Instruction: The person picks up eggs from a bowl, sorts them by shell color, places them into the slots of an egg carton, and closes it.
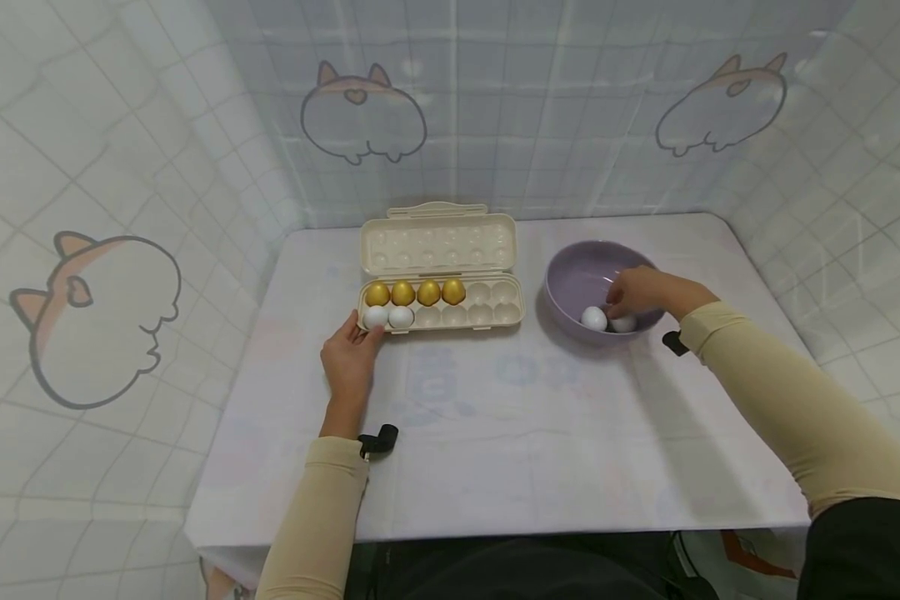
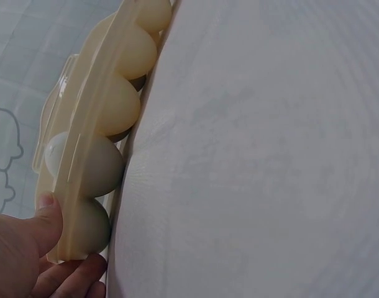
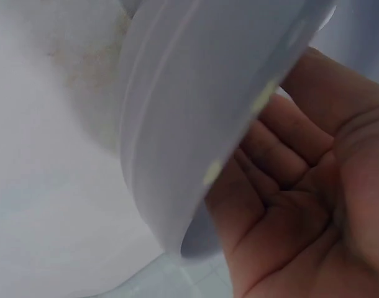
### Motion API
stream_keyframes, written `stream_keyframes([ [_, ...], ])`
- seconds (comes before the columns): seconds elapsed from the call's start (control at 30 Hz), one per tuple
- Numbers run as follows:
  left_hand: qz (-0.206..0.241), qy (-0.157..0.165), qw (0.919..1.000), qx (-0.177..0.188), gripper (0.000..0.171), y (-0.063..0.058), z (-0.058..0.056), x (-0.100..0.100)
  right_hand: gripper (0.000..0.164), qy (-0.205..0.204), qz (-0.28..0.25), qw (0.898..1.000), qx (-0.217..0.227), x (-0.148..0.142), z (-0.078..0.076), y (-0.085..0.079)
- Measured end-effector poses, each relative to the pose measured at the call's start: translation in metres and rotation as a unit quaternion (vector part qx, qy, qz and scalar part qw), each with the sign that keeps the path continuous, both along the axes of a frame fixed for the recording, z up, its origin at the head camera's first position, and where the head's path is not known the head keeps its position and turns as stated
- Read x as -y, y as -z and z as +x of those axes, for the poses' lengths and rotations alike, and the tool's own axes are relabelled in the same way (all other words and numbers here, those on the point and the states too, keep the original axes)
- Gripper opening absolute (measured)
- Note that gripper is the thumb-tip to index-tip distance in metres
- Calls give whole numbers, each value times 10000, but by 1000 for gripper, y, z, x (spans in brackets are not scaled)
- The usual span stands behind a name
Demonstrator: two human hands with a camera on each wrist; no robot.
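Four gold eggs (image 1: pixel 428 292) and two white eggs (image 1: pixel 401 317) sit in the egg box (image 1: pixel 480 315) near the worktop's (image 1: pixel 495 450) back edge. The left hand (image 1: pixel 350 358) pinches the box's left end. Toward the back right corner, the right hand (image 1: pixel 640 288) dips into a purple bowl (image 1: pixel 572 279); I can't tell if it grips the egg below (image 1: pixel 625 325).

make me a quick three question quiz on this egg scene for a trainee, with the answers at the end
1. How many gold eggs sit in the egg carton?
2. Which hand reaches into the purple bowl: a) left, b) right?
3. True or false: the carton's two white eggs share the gold eggs' row.

Key: 1. Four. 2. b, the right hand. 3. False; the white eggs fill cups in the front row.
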State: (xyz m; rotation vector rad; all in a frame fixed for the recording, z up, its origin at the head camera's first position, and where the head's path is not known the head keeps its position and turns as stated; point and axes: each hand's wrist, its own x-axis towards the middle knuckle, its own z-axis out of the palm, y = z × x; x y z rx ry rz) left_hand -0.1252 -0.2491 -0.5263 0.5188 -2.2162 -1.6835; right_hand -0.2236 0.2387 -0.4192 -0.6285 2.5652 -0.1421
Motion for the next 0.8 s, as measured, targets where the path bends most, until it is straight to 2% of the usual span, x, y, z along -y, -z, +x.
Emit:
stream_keyframes([
  [0.23, -27, 34, 10000, 45, 67, 0, -1, 1, 28, 115, 244, 9996, 81, -3, 0, 0],
  [0.57, -42, 71, 10000, 46, 67, 4, -3, 2, 27, 348, 170, 9992, 62, 0, -1, 2],
  [0.8, -95, 64, 9999, 57, 68, 6, -5, 3, 30, 351, 16, 9991, -255, -1, -3, -1],
])
